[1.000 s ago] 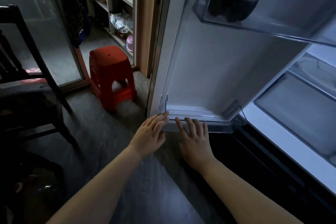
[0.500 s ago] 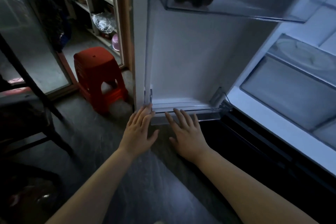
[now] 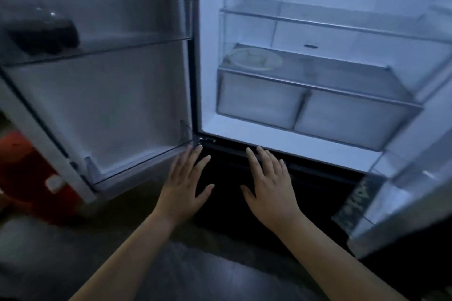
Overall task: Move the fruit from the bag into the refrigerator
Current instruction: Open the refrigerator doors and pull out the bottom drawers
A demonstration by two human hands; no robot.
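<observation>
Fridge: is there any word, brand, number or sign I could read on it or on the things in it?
No text can be read here.
On the dark packet in the right door bin: pale lettering, too blurred to read.
On the dark bottle in the left door shelf: no legible label.

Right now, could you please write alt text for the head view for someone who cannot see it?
A person's left hand and right hand, open and holding nothing, reach toward the base of an open refrigerator. A pale round dish lies on the shelf above two drawers; no fruit shows.
</observation>
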